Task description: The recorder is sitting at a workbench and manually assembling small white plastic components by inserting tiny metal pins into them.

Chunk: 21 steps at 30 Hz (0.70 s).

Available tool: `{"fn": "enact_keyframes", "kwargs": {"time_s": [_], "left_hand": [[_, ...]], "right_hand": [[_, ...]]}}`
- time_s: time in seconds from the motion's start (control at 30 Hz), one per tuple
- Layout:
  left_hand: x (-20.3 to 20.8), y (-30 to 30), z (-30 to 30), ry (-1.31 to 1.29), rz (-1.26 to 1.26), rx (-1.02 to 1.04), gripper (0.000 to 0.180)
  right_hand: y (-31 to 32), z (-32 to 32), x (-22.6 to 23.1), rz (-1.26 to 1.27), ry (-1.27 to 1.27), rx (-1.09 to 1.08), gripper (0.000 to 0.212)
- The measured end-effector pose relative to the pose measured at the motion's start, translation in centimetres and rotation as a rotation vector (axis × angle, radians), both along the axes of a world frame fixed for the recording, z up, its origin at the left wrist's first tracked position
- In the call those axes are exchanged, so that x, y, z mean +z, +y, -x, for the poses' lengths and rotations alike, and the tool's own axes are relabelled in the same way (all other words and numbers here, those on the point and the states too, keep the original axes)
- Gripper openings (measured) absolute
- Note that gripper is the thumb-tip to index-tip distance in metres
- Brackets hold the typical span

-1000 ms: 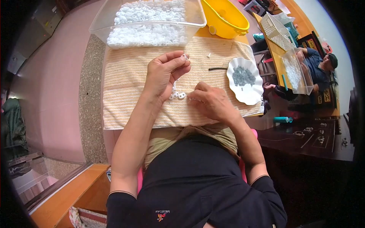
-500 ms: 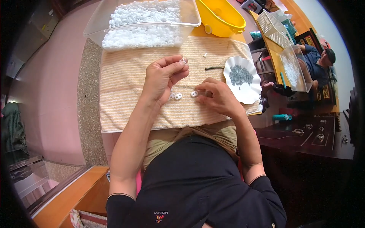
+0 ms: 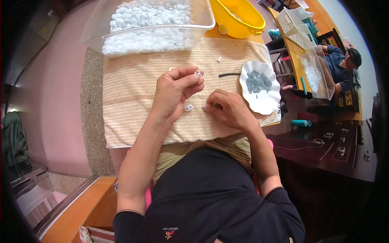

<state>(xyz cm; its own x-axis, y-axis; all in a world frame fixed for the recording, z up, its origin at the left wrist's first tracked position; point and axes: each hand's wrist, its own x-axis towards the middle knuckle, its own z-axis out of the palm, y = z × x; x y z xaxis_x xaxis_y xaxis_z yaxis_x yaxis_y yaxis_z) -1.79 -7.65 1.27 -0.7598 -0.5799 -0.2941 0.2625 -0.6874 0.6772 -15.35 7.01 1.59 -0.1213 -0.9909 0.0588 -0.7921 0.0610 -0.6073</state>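
A black short-sleeved shirt (image 3: pixel 210 190) covers the torso, and I can make out a thin tan line edging its sleeves (image 3: pixel 129 216). On the shirt's left chest sits a small red-orange emblem (image 3: pixel 170 234) with pale lettering. Below the shirt show khaki trousers (image 3: pixel 235 150).

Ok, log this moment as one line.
left hand: pinching white piece | right hand: touching second white piece | white plate: on towel, holding grey bits
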Motion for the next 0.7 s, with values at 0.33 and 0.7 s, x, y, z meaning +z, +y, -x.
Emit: {"fn": "enact_keyframes", "kwargs": {"time_s": [0.33, 0.7], "left_hand": [[0.2, -0.1, 0.0, -0.038, -0.082, 0.006, 0.015], [0.0, -0.6, -0.3, -0.086, -0.118, 0.033, 0.018]], "right_hand": [[-0.1, 0.6, -0.7, 0.209, -0.121, -0.060, 0.017], [-0.5, 1.6, -0.4, 0.201, 0.005, 0.029, 0.029]]}}
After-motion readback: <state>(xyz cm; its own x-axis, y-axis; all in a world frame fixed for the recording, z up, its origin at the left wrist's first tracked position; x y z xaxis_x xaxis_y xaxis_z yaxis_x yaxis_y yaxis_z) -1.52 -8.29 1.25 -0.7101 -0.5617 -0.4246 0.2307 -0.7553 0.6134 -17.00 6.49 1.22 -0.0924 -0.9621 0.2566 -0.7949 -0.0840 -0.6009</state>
